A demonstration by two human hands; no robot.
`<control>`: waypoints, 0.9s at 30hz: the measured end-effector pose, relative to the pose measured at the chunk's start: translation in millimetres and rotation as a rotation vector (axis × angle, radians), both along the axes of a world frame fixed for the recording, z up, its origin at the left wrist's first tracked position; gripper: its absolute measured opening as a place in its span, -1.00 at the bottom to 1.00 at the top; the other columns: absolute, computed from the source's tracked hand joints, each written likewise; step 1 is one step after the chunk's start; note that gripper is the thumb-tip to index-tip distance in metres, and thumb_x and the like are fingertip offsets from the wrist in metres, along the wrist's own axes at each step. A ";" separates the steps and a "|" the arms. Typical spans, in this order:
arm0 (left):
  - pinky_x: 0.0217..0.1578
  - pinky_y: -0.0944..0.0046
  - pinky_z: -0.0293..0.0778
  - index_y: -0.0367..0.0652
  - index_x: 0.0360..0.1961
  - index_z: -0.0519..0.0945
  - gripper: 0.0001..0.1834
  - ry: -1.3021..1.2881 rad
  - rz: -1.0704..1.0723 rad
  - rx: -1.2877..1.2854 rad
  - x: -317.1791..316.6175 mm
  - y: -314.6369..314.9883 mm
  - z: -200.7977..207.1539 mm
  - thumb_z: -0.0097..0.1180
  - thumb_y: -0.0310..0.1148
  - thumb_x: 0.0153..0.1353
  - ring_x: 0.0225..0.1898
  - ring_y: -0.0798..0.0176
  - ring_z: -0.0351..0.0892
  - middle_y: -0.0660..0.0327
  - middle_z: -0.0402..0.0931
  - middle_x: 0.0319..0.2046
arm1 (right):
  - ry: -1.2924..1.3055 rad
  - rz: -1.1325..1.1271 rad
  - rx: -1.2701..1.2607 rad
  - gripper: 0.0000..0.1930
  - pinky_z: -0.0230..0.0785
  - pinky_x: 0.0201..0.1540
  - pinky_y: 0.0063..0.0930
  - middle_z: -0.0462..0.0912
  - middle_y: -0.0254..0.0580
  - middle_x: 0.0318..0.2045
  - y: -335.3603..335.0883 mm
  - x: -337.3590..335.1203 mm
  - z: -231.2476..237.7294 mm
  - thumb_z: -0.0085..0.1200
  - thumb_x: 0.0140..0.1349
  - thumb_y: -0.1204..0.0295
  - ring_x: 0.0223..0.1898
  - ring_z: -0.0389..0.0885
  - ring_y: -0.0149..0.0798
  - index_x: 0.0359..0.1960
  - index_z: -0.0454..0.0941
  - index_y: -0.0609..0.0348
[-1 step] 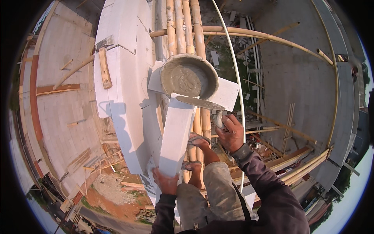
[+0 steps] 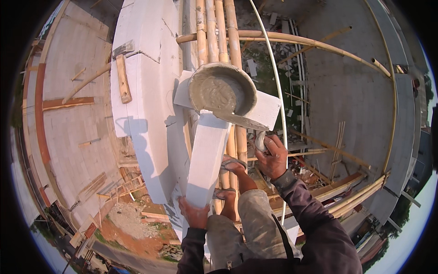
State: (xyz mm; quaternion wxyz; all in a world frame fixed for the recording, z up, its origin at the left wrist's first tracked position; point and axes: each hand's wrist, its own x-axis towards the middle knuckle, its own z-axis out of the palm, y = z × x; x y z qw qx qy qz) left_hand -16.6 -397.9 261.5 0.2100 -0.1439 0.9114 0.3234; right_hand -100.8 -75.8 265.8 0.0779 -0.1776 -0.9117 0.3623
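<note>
**Block steadied, trowel at the pan – high on bamboo scaffolding**

The person's left hand [image 2: 195,213] clamps its grip around the near end of a long white block [image 2: 206,157], which is held so that it slopes up and away toward the mortar pan [image 2: 222,89] – probably so that its top face is presented to the trowel. The right hand [image 2: 273,157] is closed around the handle of a trowel [image 2: 246,121], whose blade lies flat at the pan's near lip, just past the block's far end.

The pan, a round grey basin, rests on a white slab [image 2: 267,109] laid across the bamboo poles [image 2: 212,32], within easy reach of both hands. It holds wet grey mortar, smeared up its walls. A wooden-handled hammer [image 2: 122,73] lies on the white wall top [image 2: 146,91] to the left, well apart from the hands. The person's sandalled feet [image 2: 232,166] stand on the poles, with the ground far below.
</note>
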 end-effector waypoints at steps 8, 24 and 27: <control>0.07 -0.14 0.27 -0.30 0.01 0.32 -0.21 -0.019 0.000 -0.017 14.6 -12.3 28.9 0.44 -0.43 -0.32 0.03 -0.21 0.31 -0.06 0.30 -0.08 | -0.271 -0.158 -0.042 -0.70 0.46 -0.06 -0.11 0.61 0.11 -0.26 32.3 -64.2 -122.3 0.19 0.11 0.41 -0.17 0.60 0.13 -0.16 0.61 0.36; 0.04 -0.15 0.32 -0.29 0.11 0.26 -0.08 -0.227 0.206 -0.094 81.1 -73.3 206.9 0.49 -0.39 -0.35 0.02 -0.17 0.34 -0.07 0.30 -0.06 | -0.829 -0.316 -1.794 -0.37 0.26 0.29 -0.12 0.42 -0.10 0.28 -191.1 71.6 28.5 -0.33 0.49 -0.08 0.27 0.39 -0.07 0.39 0.22 0.07; -0.01 -0.15 0.36 -0.31 0.10 0.24 -0.08 -0.217 0.228 -0.146 81.2 -120.1 281.5 0.49 -0.38 -0.34 -0.01 -0.14 0.37 -0.07 0.30 -0.06 | -0.985 -0.116 -1.785 -0.36 0.27 0.23 -0.03 0.46 -0.09 0.21 -239.9 56.4 79.7 -0.37 0.50 -0.14 0.18 0.45 -0.09 0.32 0.31 0.10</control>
